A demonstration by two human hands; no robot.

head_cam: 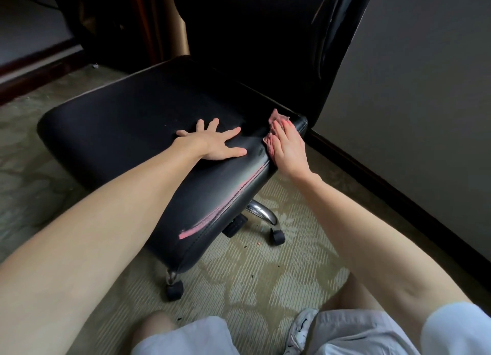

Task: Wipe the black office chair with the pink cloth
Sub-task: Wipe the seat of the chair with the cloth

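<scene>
The black office chair (127, 120) stands in front of me on the carpet, its seat wide and its tall backrest rising at the upper right. My left hand (215, 142) lies flat on the seat with fingers spread and holds nothing. My right hand (288, 150) presses the crumpled pink cloth (275, 118) against the seat's right side edge, near its rear corner. Most of the cloth is hidden under that hand. A pink worn streak runs along the seat's seam toward the front corner.
A grey wall with a dark baseboard (385, 184) runs close along the chair's right side. The chrome chair base (261, 212) and black castors (277, 236) stand on patterned green carpet. Dark wooden furniture (111, 22) sits behind the chair. My knees are at the bottom.
</scene>
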